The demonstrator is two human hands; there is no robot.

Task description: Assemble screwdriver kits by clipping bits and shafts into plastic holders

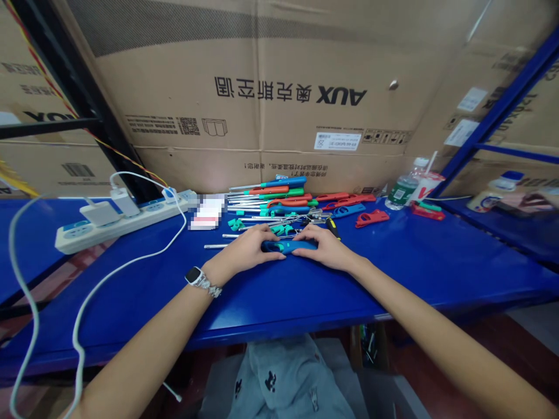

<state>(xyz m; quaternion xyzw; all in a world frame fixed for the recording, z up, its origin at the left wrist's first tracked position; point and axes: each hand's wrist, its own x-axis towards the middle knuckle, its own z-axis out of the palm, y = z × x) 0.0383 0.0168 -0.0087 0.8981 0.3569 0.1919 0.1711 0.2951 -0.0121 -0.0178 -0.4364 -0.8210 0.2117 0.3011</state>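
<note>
A blue lighter handle (293,248) with a green trigger lies low over the table, held between both hands. My left hand (253,249) grips its left end, thumb along the near side and fingers over the far side. At its right end my right hand (325,245) pinches it the same way. Just beyond are loose green plastic pieces (279,229), thin wires and metal tubes (215,247). Behind them rests a pile of long-necked lighters with orange (275,191), blue and green handles.
Red handle shells (372,217) and a blue shell (349,210) lie to the right, near a black-and-yellow screwdriver (332,227). A water bottle (399,192) and a cup (425,186) stand farther right. On the left sits a power strip (131,222) with a trailing white cable (111,272).
</note>
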